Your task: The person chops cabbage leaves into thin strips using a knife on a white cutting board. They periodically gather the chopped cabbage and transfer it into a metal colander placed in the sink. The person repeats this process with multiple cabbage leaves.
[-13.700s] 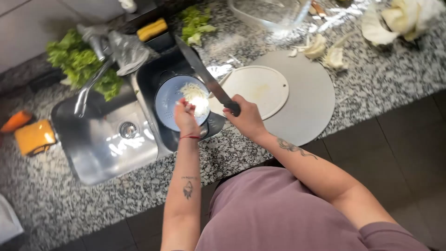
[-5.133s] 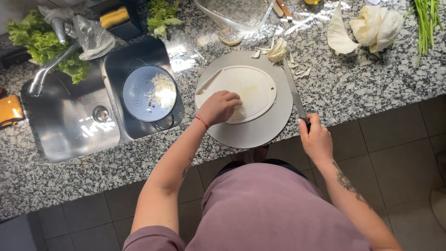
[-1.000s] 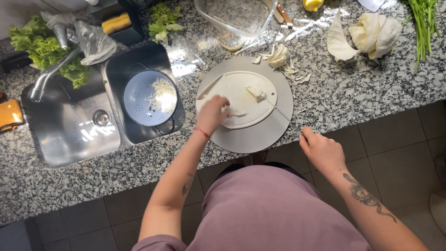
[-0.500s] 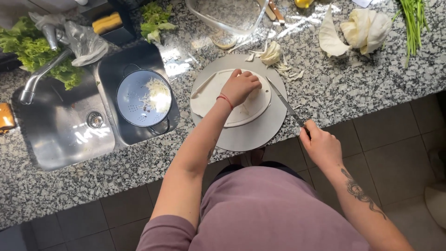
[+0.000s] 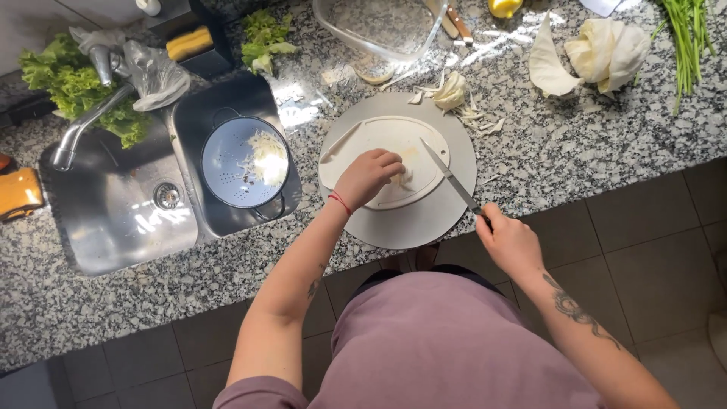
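On the round grey board [image 5: 424, 220] lies a smaller white cutting board [image 5: 371, 136]. The left hand [image 5: 367, 176] rests on the white board, its fingers [image 5: 388, 163] curled together over a pale piece of cabbage [image 5: 407, 173] near the board's middle. The right hand [image 5: 509, 241], just off the grey board's right edge, is closed around the handle of a knife [image 5: 450, 176], whose blade slants up over the white board beside the cabbage. Left of the board, a blue colander [image 5: 244, 163] with shredded cabbage sits in the sink [image 5: 113, 220].
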